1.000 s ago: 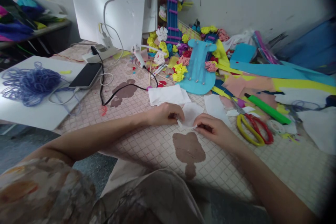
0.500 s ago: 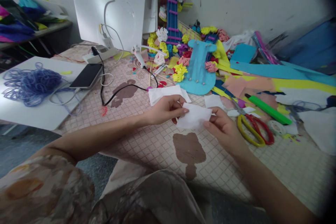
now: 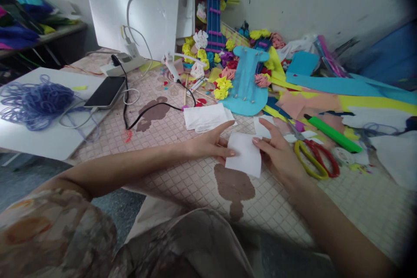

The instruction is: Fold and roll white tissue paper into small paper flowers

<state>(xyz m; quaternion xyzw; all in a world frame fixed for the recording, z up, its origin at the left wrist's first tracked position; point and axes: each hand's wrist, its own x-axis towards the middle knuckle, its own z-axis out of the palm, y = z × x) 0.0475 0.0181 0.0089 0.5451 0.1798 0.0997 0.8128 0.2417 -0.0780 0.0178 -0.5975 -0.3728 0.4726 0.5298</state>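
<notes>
A small, nearly square piece of white paper (image 3: 243, 156) is held between my two hands, above the table. My left hand (image 3: 213, 143) grips its left side, with the thumb raised away from the sheet. My right hand (image 3: 282, 154) has hold of the upper right side, one finger lifted and the others partly hidden behind the paper. Just beyond my left hand lies a loose stack of white paper pieces (image 3: 206, 117). Another white piece (image 3: 262, 125) rests on the table behind my right fingers.
Scissors (image 3: 314, 158) with yellow and red handles and a green marker (image 3: 334, 134) lie to the right. Further back stands a light-blue guitar-shaped cutout (image 3: 247, 82) among paper flowers. A glue gun (image 3: 171, 67), a phone (image 3: 106, 92) and blue yarn (image 3: 37, 100) are left.
The paper has turned and tipped from lying wide to standing taller. My left thumb and a right finger have lifted off it. The stack behind shows more fully.
</notes>
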